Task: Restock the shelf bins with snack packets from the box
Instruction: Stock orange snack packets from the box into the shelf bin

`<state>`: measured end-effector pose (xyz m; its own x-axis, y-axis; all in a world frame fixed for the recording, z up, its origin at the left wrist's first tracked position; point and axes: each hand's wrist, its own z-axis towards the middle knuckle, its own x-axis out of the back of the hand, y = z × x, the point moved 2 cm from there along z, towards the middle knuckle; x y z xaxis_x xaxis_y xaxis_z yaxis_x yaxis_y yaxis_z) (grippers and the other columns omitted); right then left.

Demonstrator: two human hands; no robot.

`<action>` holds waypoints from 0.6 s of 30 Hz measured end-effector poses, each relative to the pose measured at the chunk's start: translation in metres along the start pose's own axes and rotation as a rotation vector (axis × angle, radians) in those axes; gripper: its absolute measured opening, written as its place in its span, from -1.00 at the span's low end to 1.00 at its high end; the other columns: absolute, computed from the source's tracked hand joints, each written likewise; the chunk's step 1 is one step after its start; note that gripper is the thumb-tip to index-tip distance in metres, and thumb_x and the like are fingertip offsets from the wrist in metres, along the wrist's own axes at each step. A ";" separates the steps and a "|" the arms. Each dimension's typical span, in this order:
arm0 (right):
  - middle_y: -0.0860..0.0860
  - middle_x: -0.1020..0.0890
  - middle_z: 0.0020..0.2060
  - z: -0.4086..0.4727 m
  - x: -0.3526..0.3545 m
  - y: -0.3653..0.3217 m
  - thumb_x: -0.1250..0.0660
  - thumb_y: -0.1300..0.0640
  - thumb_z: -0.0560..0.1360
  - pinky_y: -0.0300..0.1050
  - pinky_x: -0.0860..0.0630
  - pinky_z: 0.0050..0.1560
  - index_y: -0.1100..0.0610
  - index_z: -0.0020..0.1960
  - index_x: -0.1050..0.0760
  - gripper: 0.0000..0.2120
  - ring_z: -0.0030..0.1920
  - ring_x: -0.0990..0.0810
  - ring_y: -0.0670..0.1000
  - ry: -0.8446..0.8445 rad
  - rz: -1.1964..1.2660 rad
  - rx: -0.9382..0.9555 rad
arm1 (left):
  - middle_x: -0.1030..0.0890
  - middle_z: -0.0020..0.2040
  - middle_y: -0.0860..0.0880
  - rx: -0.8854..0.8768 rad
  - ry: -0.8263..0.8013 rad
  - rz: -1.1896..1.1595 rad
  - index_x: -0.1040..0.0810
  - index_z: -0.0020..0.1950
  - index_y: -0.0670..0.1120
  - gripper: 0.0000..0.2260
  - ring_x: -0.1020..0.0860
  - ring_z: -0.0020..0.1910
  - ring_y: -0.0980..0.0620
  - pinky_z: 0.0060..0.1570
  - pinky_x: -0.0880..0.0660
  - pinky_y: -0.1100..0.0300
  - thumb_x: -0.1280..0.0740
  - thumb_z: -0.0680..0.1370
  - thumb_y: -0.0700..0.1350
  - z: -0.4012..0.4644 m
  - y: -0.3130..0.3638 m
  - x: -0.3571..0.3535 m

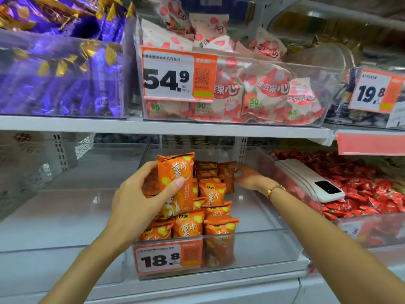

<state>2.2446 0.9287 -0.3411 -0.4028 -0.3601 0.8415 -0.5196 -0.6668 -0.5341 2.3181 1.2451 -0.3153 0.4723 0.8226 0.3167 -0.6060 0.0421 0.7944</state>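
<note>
1. Centre of the frame: left hand gripping an upright orange snack packet, thumb across its front, fingers curled round its left edge; packet held above the rows already in the clear bin.
2. Just right of centre: right hand reaching to the back of the same bin, fingers curled on a small orange packet at the rear of the stack; exact pinch hidden behind the hand, grip partly blurred.
3. Red-and-gold bracelet on the right wrist.
4. Lower centre: more orange packets standing in rows along the bin's left half, right half of the bin bare; price tag reading 18.8 on the front wall.
5. Right of the frame: neighbouring bin of red-wrapped sweets, a white phone lying on its near rim, close beside the right forearm.
6. Upper shelf: purple packets at upper left, pink-and-white strawberry packets in the middle bin behind a 54.9 tag, a 19.8 tag at upper right.
7. Lower left: a clear bin beside the orange packets' bin.
</note>
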 end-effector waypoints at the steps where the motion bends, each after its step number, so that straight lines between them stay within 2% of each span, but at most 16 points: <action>1: 0.12 -0.47 0.33 0.003 -0.001 0.002 -0.31 0.26 0.50 -0.08 -0.49 0.23 0.08 0.39 -0.37 -0.53 0.27 -0.50 0.12 -0.012 0.004 -0.010 | -0.63 -0.05 0.33 -0.003 0.000 0.003 -0.52 0.08 0.24 -0.50 -0.60 -0.05 0.26 0.01 -0.56 0.08 -0.31 0.23 0.44 0.000 -0.001 0.000; 3: 0.11 -0.47 0.33 0.005 0.002 0.004 -0.32 0.24 0.51 -0.06 -0.50 0.22 0.06 0.37 -0.39 -0.56 0.26 -0.49 0.12 -0.014 0.015 -0.007 | -0.63 -0.06 0.31 -0.015 0.003 0.008 -0.53 0.07 0.23 -0.51 -0.61 -0.06 0.26 -0.01 -0.56 0.13 -0.31 0.24 0.43 0.000 -0.001 0.000; 6: 0.09 -0.43 0.36 -0.004 0.009 0.001 -0.34 0.17 0.53 -0.15 -0.46 0.20 0.05 0.37 -0.40 -0.58 0.33 -0.43 0.10 -0.026 0.003 -0.010 | -0.64 -0.08 0.30 -0.023 0.005 0.014 -0.53 0.06 0.23 -0.52 -0.60 -0.08 0.27 -0.04 -0.53 0.18 -0.30 0.25 0.43 0.000 0.000 -0.001; 8: 0.11 -0.42 0.37 -0.019 0.017 -0.007 -0.34 0.21 0.52 -0.23 -0.44 0.12 0.08 0.38 -0.40 -0.56 0.35 -0.41 0.09 -0.006 0.026 -0.004 | -0.65 -0.07 0.28 -0.021 0.003 0.017 -0.54 0.08 0.20 -0.49 -0.60 -0.08 0.26 -0.03 -0.53 0.18 -0.30 0.25 0.44 0.000 0.000 0.000; 10: 0.15 -0.48 0.33 -0.043 0.025 -0.022 -0.33 0.29 0.51 -0.33 -0.46 -0.01 0.13 0.33 -0.43 -0.60 0.26 -0.48 0.05 0.077 0.121 0.060 | -0.65 -0.04 0.24 -0.005 -0.025 -0.002 -0.54 0.12 0.18 -0.45 -0.60 -0.03 0.23 0.02 -0.55 0.11 -0.32 0.25 0.43 0.001 0.001 0.002; 12: 0.15 -0.57 0.22 -0.078 0.033 -0.041 -0.37 0.36 0.46 -0.41 -0.51 -0.15 0.10 0.24 -0.48 -0.61 0.08 -0.57 -0.01 0.142 0.340 0.155 | -0.65 0.02 0.20 0.016 -0.065 -0.049 -0.54 0.16 0.16 -0.43 -0.60 0.03 0.19 0.10 -0.55 0.01 -0.34 0.25 0.41 0.002 0.004 0.003; 13: 0.11 -0.59 0.18 -0.098 0.035 -0.053 -0.42 0.35 0.43 -0.39 -0.53 -0.10 0.08 0.24 -0.47 -0.57 0.04 -0.59 -0.04 0.099 0.454 0.204 | -0.65 0.03 0.19 0.019 -0.080 -0.075 -0.55 0.16 0.17 -0.44 -0.61 0.04 0.18 0.12 -0.55 -0.02 -0.35 0.26 0.40 0.001 0.008 0.002; 16: -0.03 -0.60 0.19 -0.157 0.033 -0.095 -0.50 0.21 0.32 -0.19 -0.53 0.17 0.06 0.35 -0.41 -0.37 0.17 -0.58 -0.10 -0.193 0.624 0.334 | -0.66 0.05 0.13 0.000 -0.117 -0.134 -0.56 0.14 0.21 -0.49 -0.61 0.05 0.15 0.12 -0.55 -0.02 -0.38 0.28 0.39 -0.003 0.021 -0.007; 18: -0.05 -0.62 0.17 -0.180 0.028 -0.113 -0.49 0.10 0.29 -0.16 -0.54 0.17 0.05 0.32 -0.44 -0.38 0.17 -0.59 -0.11 -0.219 0.639 0.366 | -0.64 0.06 0.13 -0.023 -0.158 -0.152 -0.56 0.15 0.24 -0.52 -0.61 0.06 0.15 0.13 -0.55 0.00 -0.37 0.30 0.39 -0.008 0.029 -0.018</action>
<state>2.1565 1.1109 -0.2718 -0.3625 -0.8440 0.3952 0.0619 -0.4450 -0.8934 2.2868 1.2367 -0.3021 0.6523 0.7070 0.2733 -0.5340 0.1728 0.8277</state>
